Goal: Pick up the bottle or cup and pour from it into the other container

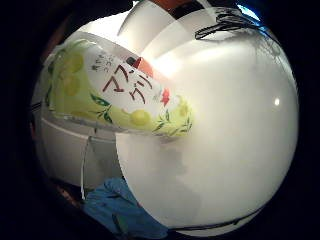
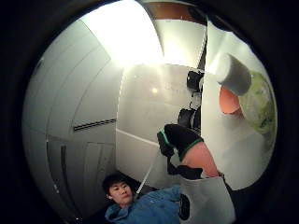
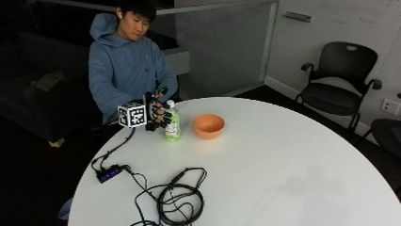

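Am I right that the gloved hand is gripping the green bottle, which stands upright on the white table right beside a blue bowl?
Not quite: the bowl is orange, not blue, as the outside view shows. The rest holds: the gloved hand grips the green bottle, which stands upright on the white table beside the bowl.

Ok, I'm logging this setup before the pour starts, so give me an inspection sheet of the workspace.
Surface: round white table, nothing spilled that I can see.
Job's things: bottle upright near the table edge, white cap on; orange bowl beside it, apart, upright.
Clutter: nothing seen.
Grippers: gloved right hand against the bottle's upper part, fingers curled round it; bottle's base looks still on the table.
Cables: black coil and a small hub on the near side, away from the bowl.
Surroundings: black chair, glass partition.
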The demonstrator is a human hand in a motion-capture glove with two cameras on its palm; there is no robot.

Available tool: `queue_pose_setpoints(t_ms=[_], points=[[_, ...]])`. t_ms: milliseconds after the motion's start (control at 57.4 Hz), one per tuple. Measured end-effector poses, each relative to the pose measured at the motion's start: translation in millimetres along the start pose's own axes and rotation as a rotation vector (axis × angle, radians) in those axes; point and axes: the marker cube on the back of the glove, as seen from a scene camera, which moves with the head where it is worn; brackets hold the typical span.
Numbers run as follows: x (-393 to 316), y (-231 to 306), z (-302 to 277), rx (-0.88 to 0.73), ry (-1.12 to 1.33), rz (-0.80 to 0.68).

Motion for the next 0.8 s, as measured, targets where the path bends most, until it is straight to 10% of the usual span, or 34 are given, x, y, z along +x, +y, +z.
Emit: queue_pose_setpoints(t_ms=[802], points=[[23.3, -31.6, 37.8, 0.326, 0.087, 0.025]])
